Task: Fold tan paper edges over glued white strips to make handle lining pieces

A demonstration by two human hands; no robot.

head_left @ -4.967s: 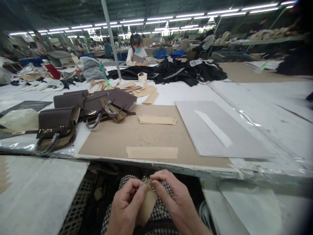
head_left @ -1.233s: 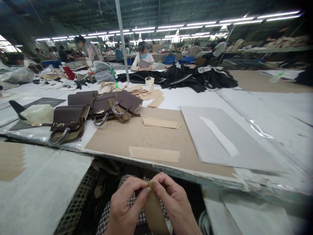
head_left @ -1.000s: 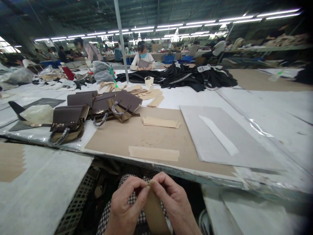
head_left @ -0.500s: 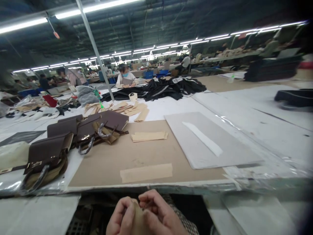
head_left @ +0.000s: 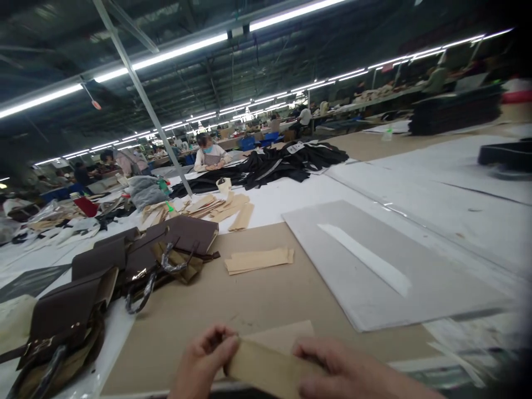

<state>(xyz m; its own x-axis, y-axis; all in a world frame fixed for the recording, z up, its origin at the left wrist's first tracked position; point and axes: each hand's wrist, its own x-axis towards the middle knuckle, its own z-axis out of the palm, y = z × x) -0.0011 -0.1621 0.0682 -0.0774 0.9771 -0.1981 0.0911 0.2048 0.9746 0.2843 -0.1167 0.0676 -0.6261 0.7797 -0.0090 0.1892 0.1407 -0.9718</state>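
Note:
My left hand (head_left: 204,360) pinches the left end of a tan strip (head_left: 268,368) between thumb and bent fingers. At the strip's right end, my right hand (head_left: 338,366) closes on it too, slightly blurred. The held strip tilts over the front edge of the table, and whether it is cloth or leather I cannot tell. Just behind it, a flat tan strip (head_left: 288,336) lies partly covered on the brown board (head_left: 199,310). Farther back on that board rests a small stack of tan strips (head_left: 260,260).
Dark brown handbags (head_left: 68,299) with wrapped handles crowd the left. A grey sheet (head_left: 353,277) bearing a white strip (head_left: 366,257) lies to the right. Loose tan pieces (head_left: 241,216) and a black heap (head_left: 282,163) are farther back. A person (head_left: 211,155) sits across the table.
Both hands have risen from below the table edge to over the board's front, bringing the tan strip with them. They are farther apart now, one at each end. The view has tilted.

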